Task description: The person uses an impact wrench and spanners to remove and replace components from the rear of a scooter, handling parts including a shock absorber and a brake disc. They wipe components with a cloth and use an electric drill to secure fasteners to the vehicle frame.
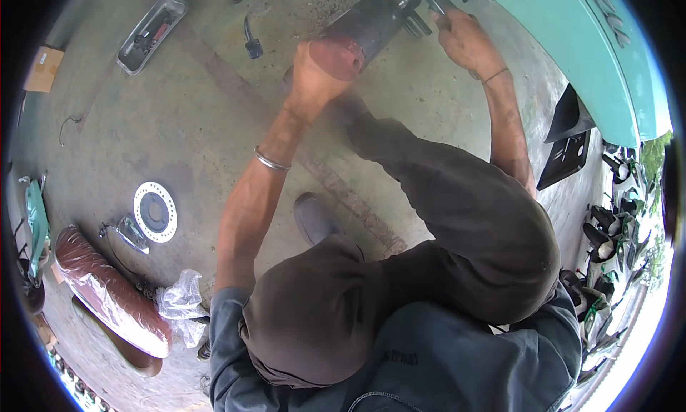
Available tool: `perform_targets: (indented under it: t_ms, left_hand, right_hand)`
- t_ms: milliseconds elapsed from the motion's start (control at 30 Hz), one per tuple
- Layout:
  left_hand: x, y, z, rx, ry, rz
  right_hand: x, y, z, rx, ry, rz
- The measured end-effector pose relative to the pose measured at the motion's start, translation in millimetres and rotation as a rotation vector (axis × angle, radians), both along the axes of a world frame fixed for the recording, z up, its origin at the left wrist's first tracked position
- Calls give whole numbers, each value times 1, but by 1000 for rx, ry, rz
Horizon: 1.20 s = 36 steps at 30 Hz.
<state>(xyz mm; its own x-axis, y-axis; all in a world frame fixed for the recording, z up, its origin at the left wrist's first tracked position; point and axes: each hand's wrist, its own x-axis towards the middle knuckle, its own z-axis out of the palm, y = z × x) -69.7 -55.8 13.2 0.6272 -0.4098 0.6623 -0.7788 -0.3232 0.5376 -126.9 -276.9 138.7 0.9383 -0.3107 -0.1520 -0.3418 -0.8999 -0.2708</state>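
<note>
My left hand [314,87] is closed against the red rounded end of a dark cylindrical part [368,26] at the top of the head view. Its fingertips are partly hidden behind that end. To the right, my right hand [468,46] is wrapped round a slim metal hand tool [434,3], whose exact kind I cannot make out. The tool's shaft points up toward the far end of the cylinder, where dark brackets [416,25] stick out. A large turquoise body panel [572,40] curves beside my right hand.
On the concrete floor at far left stand a metal tray [151,37] with small parts and a cardboard box [44,69]. A white-rimmed disc [155,212] and a plastic-wrapped brown seat [111,290] lie near left. A black cable connector [253,47] is nearby; several motorbikes [607,233] line the right.
</note>
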Motion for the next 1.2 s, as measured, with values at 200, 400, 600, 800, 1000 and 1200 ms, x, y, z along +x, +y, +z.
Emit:
perform_targets:
  t_ms: [200,400,600,800,1000,1200]
  left_hand:
    - [14,2,-20,-114,5,-28]
    - [8,-1,-21,-205,60,-95]
    - [11,-2,-24,-283,104,-147]
    - [13,-4,-30,-288,112,-147]
    - [12,-4,-37,-239,94,-158]
    - [14,-6,-39,-266,57,-177]
  right_hand:
    - [-2,10,-3,14,-121,20]
    - [-4,5,-5,0,-101,-24]
    - [-1,14,2,-20,-42,-80]
    - [-2,10,-6,-19,-119,-34]
    - [-3,12,-8,14,-104,-69]
    - [-4,10,-10,42,-182,-11]
